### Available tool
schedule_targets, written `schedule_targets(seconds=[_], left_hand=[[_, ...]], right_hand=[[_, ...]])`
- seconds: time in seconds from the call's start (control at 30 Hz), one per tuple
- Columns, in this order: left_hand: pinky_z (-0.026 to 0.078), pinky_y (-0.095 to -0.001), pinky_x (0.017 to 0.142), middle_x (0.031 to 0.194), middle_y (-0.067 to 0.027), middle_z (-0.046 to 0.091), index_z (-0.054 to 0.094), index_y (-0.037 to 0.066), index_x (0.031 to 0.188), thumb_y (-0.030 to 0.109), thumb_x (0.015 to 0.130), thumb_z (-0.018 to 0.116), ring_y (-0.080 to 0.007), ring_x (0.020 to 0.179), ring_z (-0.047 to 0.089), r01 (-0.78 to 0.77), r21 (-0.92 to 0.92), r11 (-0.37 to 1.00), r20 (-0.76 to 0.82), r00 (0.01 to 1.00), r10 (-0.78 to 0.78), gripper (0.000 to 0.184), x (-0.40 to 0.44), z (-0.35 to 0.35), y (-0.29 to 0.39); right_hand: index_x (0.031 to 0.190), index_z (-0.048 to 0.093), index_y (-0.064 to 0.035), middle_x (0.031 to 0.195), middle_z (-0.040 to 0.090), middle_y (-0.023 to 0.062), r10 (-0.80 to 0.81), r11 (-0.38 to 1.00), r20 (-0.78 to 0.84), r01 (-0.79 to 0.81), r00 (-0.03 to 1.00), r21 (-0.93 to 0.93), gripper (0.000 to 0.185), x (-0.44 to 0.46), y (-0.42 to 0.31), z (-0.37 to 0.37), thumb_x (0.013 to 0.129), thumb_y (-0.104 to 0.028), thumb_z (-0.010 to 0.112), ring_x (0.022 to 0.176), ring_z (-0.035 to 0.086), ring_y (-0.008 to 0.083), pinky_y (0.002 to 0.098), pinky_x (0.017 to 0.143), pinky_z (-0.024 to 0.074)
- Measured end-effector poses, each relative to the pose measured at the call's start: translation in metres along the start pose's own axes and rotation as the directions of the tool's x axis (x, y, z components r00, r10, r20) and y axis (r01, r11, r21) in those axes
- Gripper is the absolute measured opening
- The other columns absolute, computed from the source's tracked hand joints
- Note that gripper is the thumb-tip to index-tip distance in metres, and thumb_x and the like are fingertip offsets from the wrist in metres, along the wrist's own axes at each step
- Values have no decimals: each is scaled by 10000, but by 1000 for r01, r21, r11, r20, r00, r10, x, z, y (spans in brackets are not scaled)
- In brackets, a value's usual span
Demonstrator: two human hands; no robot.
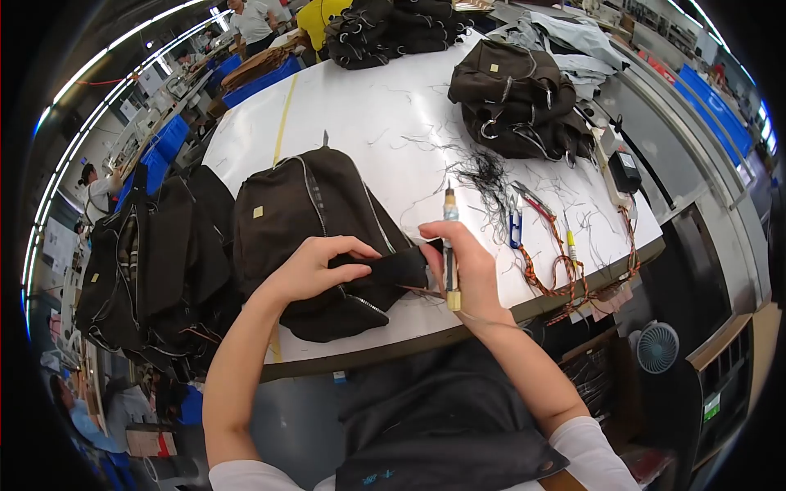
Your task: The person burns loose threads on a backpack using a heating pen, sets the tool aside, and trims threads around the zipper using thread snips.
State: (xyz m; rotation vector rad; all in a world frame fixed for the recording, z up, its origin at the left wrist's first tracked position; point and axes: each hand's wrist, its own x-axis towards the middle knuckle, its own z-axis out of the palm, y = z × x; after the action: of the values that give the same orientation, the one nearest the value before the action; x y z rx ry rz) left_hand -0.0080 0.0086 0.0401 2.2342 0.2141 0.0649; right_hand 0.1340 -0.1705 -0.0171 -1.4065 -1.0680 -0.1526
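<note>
L hand (pixel 315 266) pinching blk strap (pixel 397 267); R hand (pixel 476 268) curled round pen-like tool (pixel 451 214). Risk: wrist turn could nick backpack (pixel 274 233) w/ tip (type unclear).

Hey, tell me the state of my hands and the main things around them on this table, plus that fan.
Left hand: pinching the black strap.
Right hand: closed on the pen-like tool.
Pen-like tool: pointed tip up.
Bag: resting on the table.
Threads: loose, scattered.
Cord: looped.
Fan: cannot tell whether it is running.
</note>
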Motion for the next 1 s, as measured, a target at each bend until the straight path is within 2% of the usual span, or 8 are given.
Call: schedule_targets(seconds=[0.17, 0.3, 0.4, 0.5, 0.6, 0.67, 0.8, 1.0], left_hand=[[466, -266, 749, 927, -54, 670, 674, 58, 1070, 271, 812, 728, -143, 873, 618, 113, -30, 993, -20, 993, -114, 339, -3, -7, 10], [444, -315, 666, 798, -39, 557, 685, 89, 966, 300, 710, 788, -217, 781, 534, -198, 688, 698, -214, 864, 456, 348, 5, 36, 28], [424, -317, 625, 779, -26, 551, 697, 69, 817, 195, 712, 785, -201, 750, 522, -111, 374, 921, -399, 877, 268, 186, 17, 53, 0], [423, -323, 604, 754, -24, 544, 694, 63, 789, 178, 732, 769, -195, 734, 520, -148, 486, 861, -391, 844, 366, 149, 22, 59, -2], [427, -326, 583, 738, -27, 544, 690, 70, 788, 150, 755, 748, -196, 711, 524, -142, 739, 658, -309, 797, 520, 104, 23, 59, 15], [429, -324, 575, 732, -23, 551, 686, 79, 777, 150, 762, 739, -196, 704, 531, -125, 671, 731, -354, 812, 463, 89, 23, 61, 11], [435, -324, 574, 709, -13, 554, 676, 87, 757, 156, 773, 726, -196, 694, 545, -81, 582, 809, -399, 838, 371, 86, 23, 60, 6], [432, -326, 575, 703, -10, 549, 670, 80, 760, 135, 770, 722, -198, 680, 533, -109, 470, 876, -423, 843, 332, 76, 25, 57, 1]], right_hand=[[1035, 589, -55, 850, 657, 73, 49, 999, 6, -49, 999, -12, 248, -7, 2, 10, 828, 64, 655, 731, 634, 142, 248, 665, 493], [1073, 573, -72, 799, 627, 94, 181, 982, 45, -183, 982, 52, 296, -3, 1, 6, 822, 74, 627, 660, 623, 197, 274, 620, 483], [1071, 573, -73, 806, 633, 92, 250, 967, 62, -252, 966, 34, 297, -5, -1, 5, 819, 71, 634, 653, 624, 204, 284, 621, 492], [1075, 582, -83, 841, 652, 88, 281, 959, 54, -283, 958, 28, 307, -16, 8, 8, 815, 69, 639, 684, 629, 193, 282, 642, 492], [1115, 592, -84, 891, 671, 84, 61, 970, 6, -58, 998, -237, 336, -15, 11, 3, 818, 66, 640, 739, 634, 176, 269, 669, 490], [1167, 595, -71, 945, 682, 85, -95, 975, -135, 64, 986, -214, 383, -10, 13, 0, 811, 60, 649, 773, 619, 146, 256, 680, 481], [1267, 507, 26, 742, 660, 99, 207, 866, -221, -74, 953, 494, 304, -14, -16, -20, 979, -70, 484, 507, 461, 43, 195, 561, 454], [1006, 535, -2, 654, 574, 56, 421, 711, -2, -328, 907, 622, 189, -12, 2, 1, 1013, -167, 443, 441, 390, 29, 195, 456, 375]])
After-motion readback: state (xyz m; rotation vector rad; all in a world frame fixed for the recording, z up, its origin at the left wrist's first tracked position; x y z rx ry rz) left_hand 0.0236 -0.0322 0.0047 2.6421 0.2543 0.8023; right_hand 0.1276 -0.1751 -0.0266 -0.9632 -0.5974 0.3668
